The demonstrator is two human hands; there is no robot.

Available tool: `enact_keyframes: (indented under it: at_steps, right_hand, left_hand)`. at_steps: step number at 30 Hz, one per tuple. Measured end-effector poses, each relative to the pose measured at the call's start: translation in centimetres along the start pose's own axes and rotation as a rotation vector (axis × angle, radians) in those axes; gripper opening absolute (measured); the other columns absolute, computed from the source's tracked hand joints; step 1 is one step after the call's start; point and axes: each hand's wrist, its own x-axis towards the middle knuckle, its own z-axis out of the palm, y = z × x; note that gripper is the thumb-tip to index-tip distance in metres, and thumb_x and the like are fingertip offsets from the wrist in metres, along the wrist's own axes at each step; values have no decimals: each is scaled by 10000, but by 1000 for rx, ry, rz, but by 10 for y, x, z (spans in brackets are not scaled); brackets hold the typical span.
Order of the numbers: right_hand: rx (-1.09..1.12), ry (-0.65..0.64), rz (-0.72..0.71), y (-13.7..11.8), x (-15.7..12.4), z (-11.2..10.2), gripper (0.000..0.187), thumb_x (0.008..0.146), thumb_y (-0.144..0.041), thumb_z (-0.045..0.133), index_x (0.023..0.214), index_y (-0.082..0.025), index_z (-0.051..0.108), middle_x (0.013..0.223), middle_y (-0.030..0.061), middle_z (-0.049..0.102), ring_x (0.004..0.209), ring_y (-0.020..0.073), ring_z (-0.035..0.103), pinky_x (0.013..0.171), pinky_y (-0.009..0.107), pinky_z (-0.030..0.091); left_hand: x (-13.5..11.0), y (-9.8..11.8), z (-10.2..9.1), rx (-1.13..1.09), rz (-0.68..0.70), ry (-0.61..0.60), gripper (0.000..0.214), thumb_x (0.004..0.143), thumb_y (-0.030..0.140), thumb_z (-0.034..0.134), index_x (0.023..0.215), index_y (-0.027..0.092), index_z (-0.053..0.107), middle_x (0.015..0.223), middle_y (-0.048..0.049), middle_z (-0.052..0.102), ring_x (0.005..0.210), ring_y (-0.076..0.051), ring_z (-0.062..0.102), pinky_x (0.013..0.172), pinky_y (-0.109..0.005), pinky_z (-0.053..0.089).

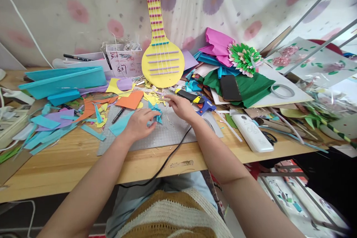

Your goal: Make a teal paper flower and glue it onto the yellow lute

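My left hand [140, 123] rests on the grey cutting mat [170, 134], its fingers curled round a small folded piece of blue paper [156, 113]. My right hand [180, 105] lies just right of it, fingers bent, with the fingertips stretched left toward yellow paper scraps [153, 98]; I cannot see anything in it. A yellow paper guitar [161, 54] leans against the wall straight behind both hands.
Blue paper strips [46, 134] and a blue box [63, 81] lie left. A glue gun [203, 105], black phone [230, 87], white remote [252, 132], tape ring [282, 91] and heaps of coloured paper lie right. A black cable [173, 152] crosses the wooden table's [69, 163] front edge.
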Motion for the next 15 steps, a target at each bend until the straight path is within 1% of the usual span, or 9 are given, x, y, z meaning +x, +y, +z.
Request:
enact_keyframes:
  at_steps: [2,5,8,11,13,15]
  right_hand:
    - [17,29,55,3,1,0,393,880,-172,370,1248,-194,505,955,52,680,867,188,612,761,287,425]
    - [34,56,73,3,1,2,358,863,-178,367,1194,-188,502,947,56,671,870,201,608,751,301,424]
    - [25,68,106,-4,0,6,254,853,-214,400,1069,-201,533,986,59,660,900,213,602,747,309,418]
    - [29,53,164,-11,-1,13,179,863,-315,438,969,-208,536,944,45,662,856,214,605,713,299,411]
    - [26,26,204,-13,-1,16,203,871,-376,443,938,-206,531,906,40,662,811,207,605,692,290,404]
    - [14,4,225,-13,0,19,210,881,-379,429,932,-202,530,904,44,658,802,199,602,688,283,397]
  left_hand:
    - [0,1,6,48,11,-77,190,778,185,535,948,222,609,729,0,629,719,-160,586,707,-303,406]
    - [0,1,11,76,-70,-106,95,792,210,542,832,222,626,744,-1,656,715,-162,600,674,-293,398]
    - [-1,0,13,28,-259,-61,77,791,236,549,813,222,621,779,4,661,680,-145,595,626,-268,400]
    - [-2,0,14,-31,-455,9,103,781,270,564,860,231,617,820,14,663,630,-127,580,594,-255,403]
    - [-3,0,15,-49,-516,26,132,771,264,567,891,241,616,834,18,662,613,-123,574,596,-253,407]
    - [-3,0,15,-45,-527,11,187,755,232,563,934,252,613,852,16,660,621,-127,577,602,-256,409]
